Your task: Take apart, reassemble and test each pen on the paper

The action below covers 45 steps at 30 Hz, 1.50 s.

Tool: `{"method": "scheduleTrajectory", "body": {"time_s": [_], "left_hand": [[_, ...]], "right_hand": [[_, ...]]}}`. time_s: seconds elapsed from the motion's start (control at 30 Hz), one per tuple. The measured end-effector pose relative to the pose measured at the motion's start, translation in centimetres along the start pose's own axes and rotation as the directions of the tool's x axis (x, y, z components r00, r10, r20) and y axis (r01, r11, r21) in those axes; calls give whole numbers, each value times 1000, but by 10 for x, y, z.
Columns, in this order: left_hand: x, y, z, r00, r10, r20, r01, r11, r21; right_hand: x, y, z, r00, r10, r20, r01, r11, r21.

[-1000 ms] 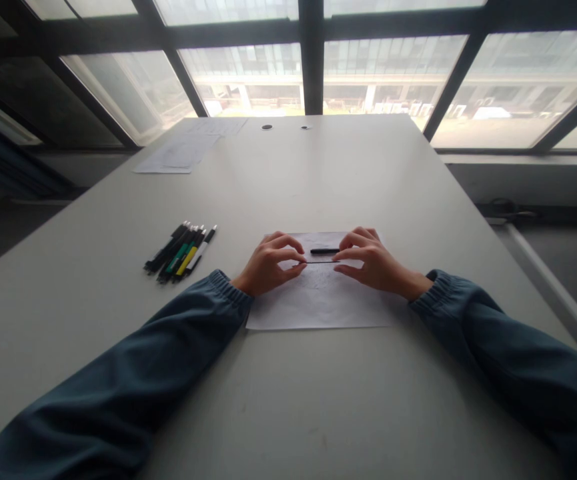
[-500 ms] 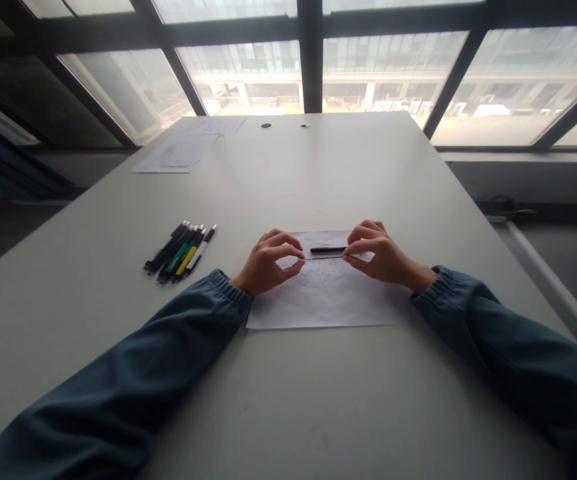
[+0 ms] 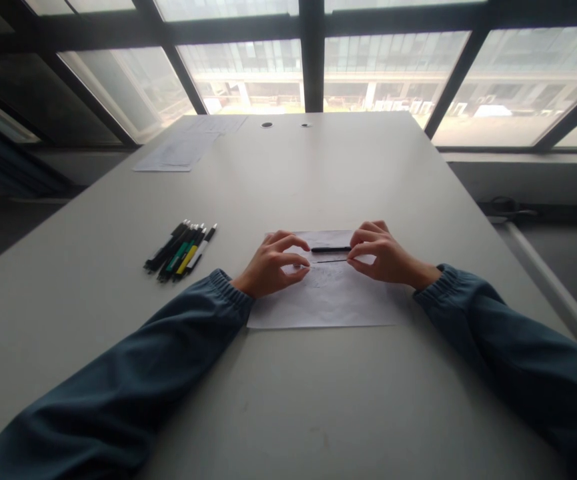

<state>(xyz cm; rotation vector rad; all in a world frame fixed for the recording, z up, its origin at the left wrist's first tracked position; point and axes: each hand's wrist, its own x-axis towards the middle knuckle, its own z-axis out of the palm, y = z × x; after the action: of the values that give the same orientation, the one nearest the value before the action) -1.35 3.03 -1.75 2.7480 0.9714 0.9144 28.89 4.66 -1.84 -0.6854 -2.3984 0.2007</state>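
A sheet of white paper (image 3: 318, 310) with scribbles on it lies before me. Over it, the thumb and finger of my right hand (image 3: 375, 250) pinch the right end of a thin dark pen refill (image 3: 332, 261). My left hand (image 3: 273, 263) is curled opposite, thumb and fingertip brought close together near the refill's left end. Whether something small sits between those tips is too fine to tell. Just beyond the refill, a black pen barrel (image 3: 329, 249) lies level on the paper, its right end hidden behind my right fingers.
To the left a bunch of several pens (image 3: 181, 252), black, green, yellow and white, lies on the white table (image 3: 288, 393). Printed papers (image 3: 173, 153) are spread at the far left. Two round holes (image 3: 267, 125) mark the far edge, below the windows.
Both hands have shifted slightly right, and the refill has come a little nearer to me, widening its gap from the black barrel. The pens at the left have not moved.
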Motion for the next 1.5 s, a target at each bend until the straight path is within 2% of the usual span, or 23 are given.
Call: {"method": "scheduleTrajectory", "body": {"time_s": [0.27,0.53,0.63,0.73,0.87,1.0,1.1,1.27,1.37,1.5], "left_hand": [[1,0,-1,997,3,80,-3,1000,3],[2,1,-1,997,-1,82,2,1000,-15],[2,1,-4,999,-10,32,11,999,-35],[2,1,-5,997,-38,-71,34,998,-59],[2,0,-5,978,-87,-191,72,994,-84],[3,2,-5,963,-114,-244,97,992,-80],[3,2,-6,951,-142,-274,133,990,-51],[2,2,-5,942,-171,-288,171,985,-27],[3,2,-5,950,-166,-264,164,986,-30],[3,3,-5,974,-135,-181,128,991,-50]], "right_hand": [[0,0,0,997,19,72,-16,998,-55],[0,0,0,997,8,77,-4,999,-54],[1,-2,0,1000,10,17,-10,999,-44],[1,-2,1,992,47,-120,-54,997,-62],[2,0,3,942,110,-317,-151,983,-107],[2,3,4,884,147,-444,-215,971,-106],[2,2,5,866,162,-474,-232,968,-94],[2,1,4,866,172,-469,-235,969,-79],[2,1,4,874,192,-447,-247,967,-68],[1,0,3,890,217,-401,-252,967,-36]]}}
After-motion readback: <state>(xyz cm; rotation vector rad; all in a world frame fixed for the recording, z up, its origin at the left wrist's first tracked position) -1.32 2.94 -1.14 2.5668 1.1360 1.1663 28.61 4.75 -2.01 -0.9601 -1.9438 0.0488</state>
